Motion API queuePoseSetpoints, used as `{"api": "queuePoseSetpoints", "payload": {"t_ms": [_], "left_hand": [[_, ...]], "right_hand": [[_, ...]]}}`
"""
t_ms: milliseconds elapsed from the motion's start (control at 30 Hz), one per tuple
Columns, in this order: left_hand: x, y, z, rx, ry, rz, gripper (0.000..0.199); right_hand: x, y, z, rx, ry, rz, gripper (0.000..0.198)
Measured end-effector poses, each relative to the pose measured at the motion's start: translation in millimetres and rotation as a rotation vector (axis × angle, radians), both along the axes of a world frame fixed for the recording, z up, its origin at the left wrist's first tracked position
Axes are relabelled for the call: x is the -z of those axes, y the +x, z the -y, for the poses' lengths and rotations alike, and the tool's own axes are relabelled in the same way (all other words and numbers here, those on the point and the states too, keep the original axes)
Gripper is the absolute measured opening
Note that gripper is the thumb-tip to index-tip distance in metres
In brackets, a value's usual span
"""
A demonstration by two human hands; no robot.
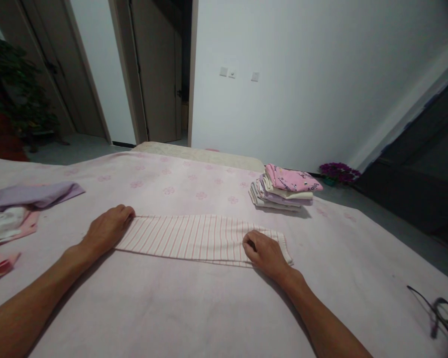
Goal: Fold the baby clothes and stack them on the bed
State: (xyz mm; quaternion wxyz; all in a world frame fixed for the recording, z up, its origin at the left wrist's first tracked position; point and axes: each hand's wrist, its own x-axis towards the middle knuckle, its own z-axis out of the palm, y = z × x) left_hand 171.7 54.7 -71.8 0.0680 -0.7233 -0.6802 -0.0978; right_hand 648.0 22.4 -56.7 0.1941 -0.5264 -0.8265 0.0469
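A pair of white trousers with pinkish-red stripes [186, 237] lies folded lengthwise in a long strip across the bed, its wide end with the waistband at the right. At the strip's left end, my left hand [110, 229] is closed, its fingertips pinching the cloth. My right hand [266, 254] rests near the waistband with curled fingers, closed on the fabric; its fingertips are partly hidden. Beyond my right hand stands a stack of folded clothes [285, 188], with a pink printed piece on top.
Loose clothes lie at the left: a purple piece [41, 194], a white and pink piece [7, 223] and a small pink one [0, 263]. Eyeglasses [446, 313] sit at the right edge of the pink flowered sheet [194, 308]. Purple flowers [339, 171] stand beyond the bed.
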Motion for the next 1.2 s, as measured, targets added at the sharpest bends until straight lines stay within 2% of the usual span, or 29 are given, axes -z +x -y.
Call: {"api": "queuePoseSetpoints", "payload": {"t_ms": [300,367,433,500,600,667,767,900,1067,1200], "left_hand": [[6.3,-13,-5,0.017,0.029,-0.010,0.035],[5.5,-12,-2,0.011,0.041,-0.011,0.036],[2.9,-4,4,0.043,0.085,-0.022,0.037],[0.4,11,12,0.166,0.132,0.013,0.038],[1.4,41,22,0.434,0.116,0.147,0.038],[6.5,59,22,0.559,0.053,0.180,0.042],[16.4,68,14,0.631,-0.042,0.123,0.051],[22.3,52,3,0.603,-0.111,0.035,0.055],[22.5,22,0,0.371,-0.132,-0.015,0.057],[25.8,2,-1,0.219,-0.074,-0.029,0.058]], "right_hand": [[-1,-1,0,-0.006,-0.022,-0.032,0.010],[-2,0,0,0.037,-0.052,-0.077,0.009],[-1,1,-1,0.105,-0.023,-0.148,0.010],[0,3,-3,0.143,0.074,-0.194,0.014],[4,6,-8,0.070,0.199,-0.130,0.027],[9,7,-11,-0.003,0.190,0.009,0.041],[18,11,-15,-0.038,0.076,0.234,0.057],[21,19,-17,0.018,-0.010,0.361,0.061],[18,28,-18,0.097,-0.012,0.423,0.062],[22,39,-21,0.207,0.010,0.467,0.062]]}}
